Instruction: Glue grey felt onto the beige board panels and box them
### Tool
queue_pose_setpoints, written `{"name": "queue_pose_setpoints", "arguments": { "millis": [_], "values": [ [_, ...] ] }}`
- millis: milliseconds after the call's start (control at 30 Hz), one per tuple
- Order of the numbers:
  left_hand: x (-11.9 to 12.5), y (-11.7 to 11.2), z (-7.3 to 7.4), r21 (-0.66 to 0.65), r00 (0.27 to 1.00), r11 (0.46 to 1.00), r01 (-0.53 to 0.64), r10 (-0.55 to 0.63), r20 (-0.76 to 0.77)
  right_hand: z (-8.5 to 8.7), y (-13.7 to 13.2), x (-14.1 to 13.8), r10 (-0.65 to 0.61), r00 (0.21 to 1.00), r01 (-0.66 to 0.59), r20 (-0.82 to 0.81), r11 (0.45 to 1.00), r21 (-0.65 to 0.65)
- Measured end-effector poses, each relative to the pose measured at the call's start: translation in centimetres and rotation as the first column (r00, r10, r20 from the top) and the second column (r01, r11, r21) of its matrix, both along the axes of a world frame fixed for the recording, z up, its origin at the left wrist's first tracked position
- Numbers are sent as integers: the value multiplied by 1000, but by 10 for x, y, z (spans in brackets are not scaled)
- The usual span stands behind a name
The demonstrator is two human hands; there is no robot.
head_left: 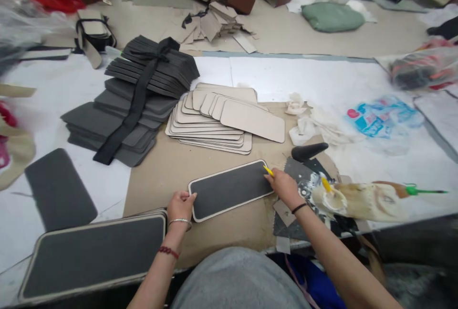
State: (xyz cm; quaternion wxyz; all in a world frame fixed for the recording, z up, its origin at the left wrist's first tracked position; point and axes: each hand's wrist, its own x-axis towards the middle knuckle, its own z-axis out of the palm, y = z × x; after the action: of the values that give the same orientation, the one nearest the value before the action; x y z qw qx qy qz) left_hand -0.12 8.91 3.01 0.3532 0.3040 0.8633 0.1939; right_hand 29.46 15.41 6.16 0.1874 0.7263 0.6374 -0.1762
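Observation:
A long dark grey panel with rounded corners and a beige border (231, 189) lies slightly slanted in front of me. My left hand (180, 206) pinches its left end between thumb and fingers. Closed around a short yellow stick (269, 171), my right hand (284, 187) rests at the panel's right end; the stick's full shape is hidden. At lower left, a similar bordered panel (96, 254) tops a small stack. Beyond my hands lies a fanned pile of beige boards (254, 120). Left of that are dark grey foam-like pieces (110, 120), with a black strap (130, 113) across them.
A cup of whitish paste (334, 202) with a yellow stick in it stands right of my right hand, by a smeared dark board (295, 225). A loose dark piece (60, 189) lies left. Further back are card scraps (218, 22) and a green bundle (332, 16).

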Motion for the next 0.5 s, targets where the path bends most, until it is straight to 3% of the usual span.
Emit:
{"name": "queue_pose_setpoints", "arguments": {
  "millis": [233, 500],
  "values": [
    [-4, -2, -9, -22, 999, 999, 29, -29, -33, -6, 8, 13, -168, 978, 167, -126, 986, -21],
    [-11, -6, -26, 67, 1000, 998, -13, 11, 28, -24, 17, 37, -220, 879, 175, -423, 974, -144]
  ]
}}
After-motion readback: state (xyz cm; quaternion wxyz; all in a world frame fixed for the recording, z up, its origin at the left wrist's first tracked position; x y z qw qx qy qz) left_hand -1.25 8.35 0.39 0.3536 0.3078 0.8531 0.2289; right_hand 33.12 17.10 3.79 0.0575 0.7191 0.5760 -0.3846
